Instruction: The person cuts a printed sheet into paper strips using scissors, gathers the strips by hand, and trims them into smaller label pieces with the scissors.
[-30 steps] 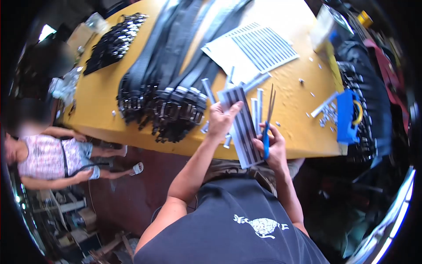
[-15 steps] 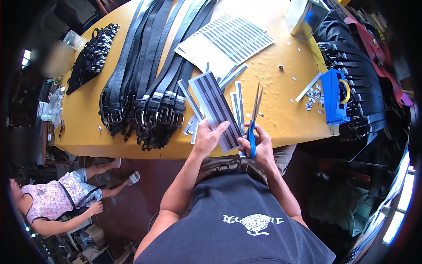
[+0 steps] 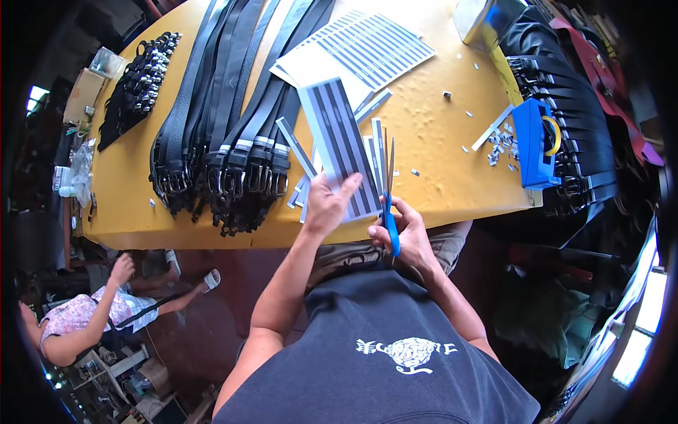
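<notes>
My left hand (image 3: 329, 205) grips the lower left part of a striped sheet (image 3: 332, 141), with the thumb on top. Just to the right, my right hand (image 3: 405, 230) is closed round the blue handles of a pair of scissors (image 3: 390, 222). The narrow blades point away from me, beside the sheet's right edge, and look nearly closed. Cut strips (image 3: 295, 146) lie on the table around and partly under the held sheet. Beyond them are larger striped sheets (image 3: 367, 53).
Black belts with buckles (image 3: 240, 106) cover the yellow table's (image 3: 452, 141) left middle. Smaller black straps (image 3: 138, 85) lie farther left. At the right are a blue tape dispenser (image 3: 534, 145), small cut pieces (image 3: 503, 145) and more belts (image 3: 579, 127). A person (image 3: 85, 318) is at the lower left.
The held sheet has turned more upright, and both hands have shifted slightly left in view. The scissors' blades have come closer together. The person at the left has raised an arm.
</notes>
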`<state>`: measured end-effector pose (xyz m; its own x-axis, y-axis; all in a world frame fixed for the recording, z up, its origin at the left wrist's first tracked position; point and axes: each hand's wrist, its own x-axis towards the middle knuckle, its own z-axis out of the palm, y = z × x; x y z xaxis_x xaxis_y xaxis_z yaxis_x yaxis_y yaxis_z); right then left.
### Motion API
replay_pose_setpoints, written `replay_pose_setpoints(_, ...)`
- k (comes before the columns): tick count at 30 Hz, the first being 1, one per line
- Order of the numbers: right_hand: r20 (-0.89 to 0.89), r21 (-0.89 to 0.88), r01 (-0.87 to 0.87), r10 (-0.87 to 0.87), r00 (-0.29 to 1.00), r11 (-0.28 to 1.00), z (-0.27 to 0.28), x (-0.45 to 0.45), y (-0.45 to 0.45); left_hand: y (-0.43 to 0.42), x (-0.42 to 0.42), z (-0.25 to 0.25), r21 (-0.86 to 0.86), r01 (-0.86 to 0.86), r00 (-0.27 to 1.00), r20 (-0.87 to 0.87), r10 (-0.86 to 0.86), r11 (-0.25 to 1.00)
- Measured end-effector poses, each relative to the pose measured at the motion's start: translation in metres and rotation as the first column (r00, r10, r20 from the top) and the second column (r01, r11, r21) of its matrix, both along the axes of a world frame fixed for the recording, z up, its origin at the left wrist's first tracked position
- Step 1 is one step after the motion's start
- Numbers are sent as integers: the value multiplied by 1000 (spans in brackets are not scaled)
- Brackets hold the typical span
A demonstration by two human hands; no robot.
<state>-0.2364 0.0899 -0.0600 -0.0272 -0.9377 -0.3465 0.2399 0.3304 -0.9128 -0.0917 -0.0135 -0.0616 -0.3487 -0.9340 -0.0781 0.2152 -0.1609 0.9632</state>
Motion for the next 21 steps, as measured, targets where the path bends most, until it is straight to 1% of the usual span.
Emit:
replay_pose_setpoints(1, -28, -3, -68, 68, 997, 998, 2, -2, 3, -6, 3, 5, -41, -13, 998, 53, 15, 999)
replay_pose_setpoints(2, -56, -5, -137, 137, 989, 991, 3, -2, 5, -10, 3, 8, -96, -66, 996, 46, 71, 993)
replay_pose_setpoints(3, -35, -30, -173, 172, 985, 984, -5, 1, 9, -16, 5, 7, -148, -71, 995, 53, 79, 986)
replay_pose_setpoints(4, -33, -14, -213, 212, 977, 977, -2, 2, 12, -21, 8, 8, -198, -74, 994, 60, 88, 977)
replay_pose_setpoints(6, -127, -77, -288, 277, 952, 955, -4, 6, 17, -27, 10, 15, -251, -66, 992, 88, 91, 966)
replay_pose_setpoints(7, -144, -57, -301, 291, 946, 952, -1, 7, 18, -29, 10, 20, -275, -60, 990, 103, 92, 960)
replay_pose_setpoints(9, -178, -16, -325, 317, 932, 946, 9, 8, 17, -31, 11, 23, -272, -43, 988, 132, 82, 961)
replay_pose_setpoints(12, -221, -47, -292, 275, 936, 955, 15, 11, 14, -28, 10, 30, -284, -21, 989, 138, 63, 959)
replay_pose_setpoints(13, -205, -45, -286, 272, 940, 957, 15, 11, 13, -28, 9, 31, -278, -13, 989, 141, 54, 960)
replay_pose_setpoints(17, -234, -59, -287, 266, 935, 956, 17, 11, 11, -24, 8, 33, -259, -10, 993, 112, 40, 966)
replay_pose_setpoints(21, -244, -35, -295, 279, 929, 955, 21, 11, 9, -22, 9, 31, -269, -1, 989, 145, 42, 963)
